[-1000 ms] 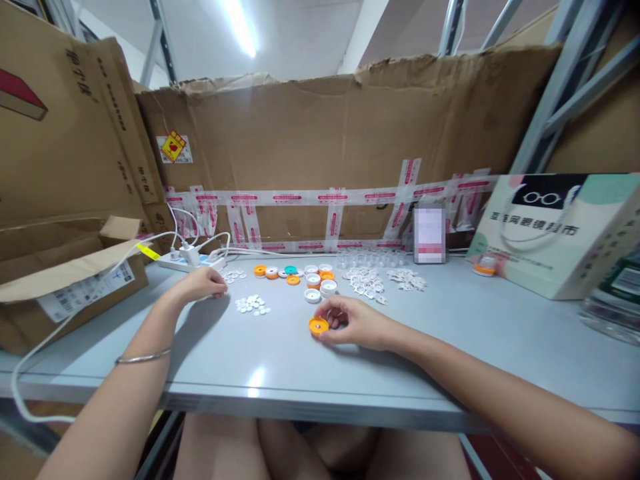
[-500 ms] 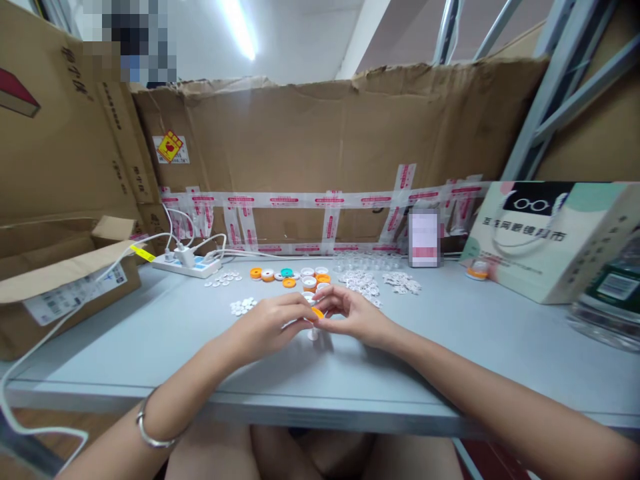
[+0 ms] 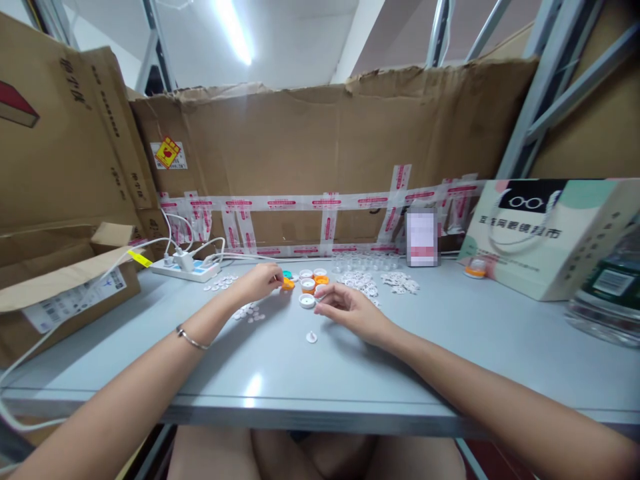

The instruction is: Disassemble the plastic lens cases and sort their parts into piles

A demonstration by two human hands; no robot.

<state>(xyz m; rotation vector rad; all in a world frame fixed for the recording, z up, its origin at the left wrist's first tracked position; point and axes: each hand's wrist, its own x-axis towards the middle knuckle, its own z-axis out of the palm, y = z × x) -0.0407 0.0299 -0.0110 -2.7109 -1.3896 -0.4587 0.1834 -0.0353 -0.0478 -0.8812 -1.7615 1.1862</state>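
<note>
My left hand (image 3: 263,281) reaches to the left part of the cap group, its fingers closed at an orange cap (image 3: 288,285). A teal cap (image 3: 287,275) shows just behind that one. My right hand (image 3: 350,311) hovers right of a white cap (image 3: 307,301), fingers curved and thumb apart, with nothing visible between them. In front of both hands a small white disc with a peg (image 3: 311,337) lies on the grey table (image 3: 380,380). More white and orange caps (image 3: 308,285) cluster beyond it. My left hand hides part of the group.
Small white discs (image 3: 250,312) lie near my left forearm. Piles of white pieces (image 3: 361,283) and clear cups (image 3: 373,260) sit at the back. A power strip (image 3: 185,268), phone (image 3: 423,237), paper bag (image 3: 535,240), bottle (image 3: 607,293) and open carton (image 3: 65,293) surround the table.
My left hand has moved left and away from my right hand, to the caps. The orange cap is gone from between the hands. The pegged disc beneath is now uncovered.
</note>
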